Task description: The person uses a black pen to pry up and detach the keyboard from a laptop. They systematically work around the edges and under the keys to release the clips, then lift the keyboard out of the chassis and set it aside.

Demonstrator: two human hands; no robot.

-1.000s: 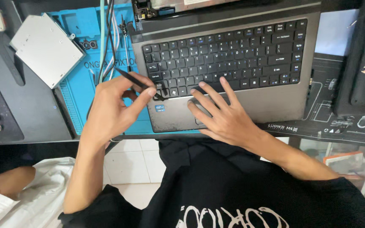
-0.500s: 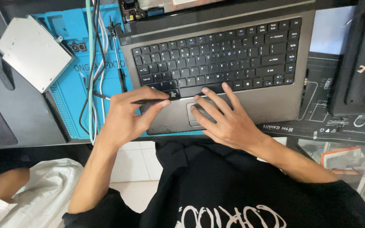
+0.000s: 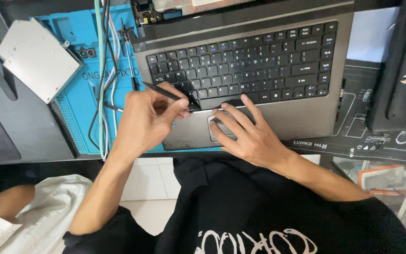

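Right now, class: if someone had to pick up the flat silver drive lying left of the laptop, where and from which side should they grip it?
Probably by the two long edges of the silver drive, pinched from above. It lies flat and slanted on the dark mat, so its thin sides are the only faces exposed. Coming from its left end avoids the cables on the blue mat.

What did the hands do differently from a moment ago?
The left hand swung its thin black tool from pointing up and away to lying low, tip now at the front edge of the keyboard. It kept hold of the tool throughout. The right hand stayed flat on the laptop's palm rest, fingers at the lower keys. The silver drive and blue mat look unmoved on the desk.
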